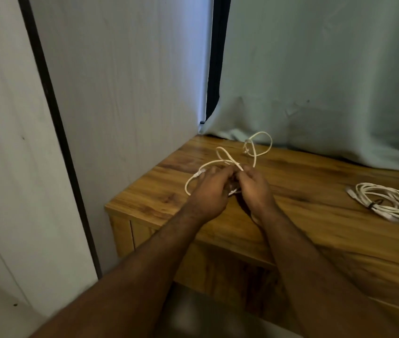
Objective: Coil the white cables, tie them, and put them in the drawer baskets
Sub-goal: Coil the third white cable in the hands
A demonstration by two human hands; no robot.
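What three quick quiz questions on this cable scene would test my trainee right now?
1. True or false: the loose white cable is held by both the left hand and the right hand.
2. Which is already tied: A, the loose white cable, or B, the coiled cable at the right of the wooden tabletop?
3. What hangs behind the tabletop?

Key: 1 true; 2 B, a dark tie binds it; 3 a pale curtain.

Wooden table (pixel 303 215), loose white cable (pixel 262 145) at back, tied coil (pixel 388 201) right
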